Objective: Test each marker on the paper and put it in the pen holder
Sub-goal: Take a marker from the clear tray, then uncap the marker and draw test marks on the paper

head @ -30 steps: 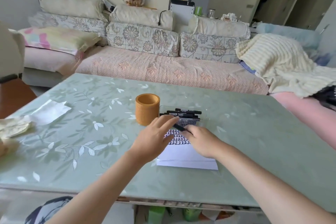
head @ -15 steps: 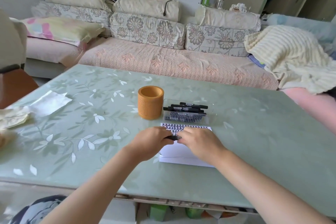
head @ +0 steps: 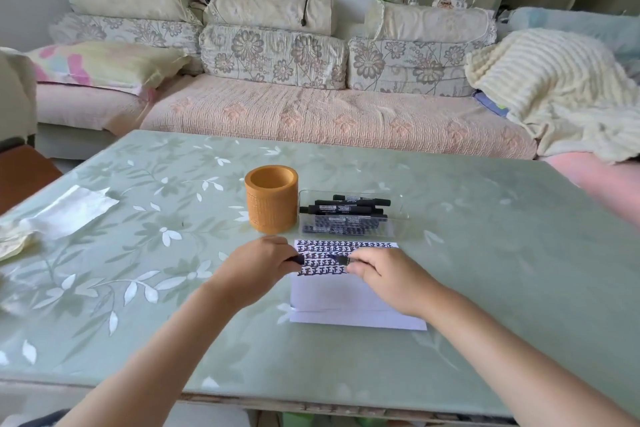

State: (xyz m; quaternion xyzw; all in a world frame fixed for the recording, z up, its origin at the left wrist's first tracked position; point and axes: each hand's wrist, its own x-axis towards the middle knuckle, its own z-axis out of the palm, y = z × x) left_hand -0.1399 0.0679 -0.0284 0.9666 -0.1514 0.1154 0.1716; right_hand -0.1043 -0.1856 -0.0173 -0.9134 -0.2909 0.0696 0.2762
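Both hands are over the paper [head: 346,295], low on the green table [head: 485,270]. The left hand [head: 258,263] pinches one end of a black marker [head: 341,259] and the right hand [head: 388,276] pinches the other, fingers curled tight. The marker lies level across the rows of black marks, so whether its cap is on, I cannot tell. Just behind the paper sits a clear tray [head: 398,215] of black markers [head: 349,209], and the orange pen holder [head: 272,199] stands upright right beside the tray's left end. A white tissue [head: 72,210] lies far left. A sofa [head: 311,114] runs behind.
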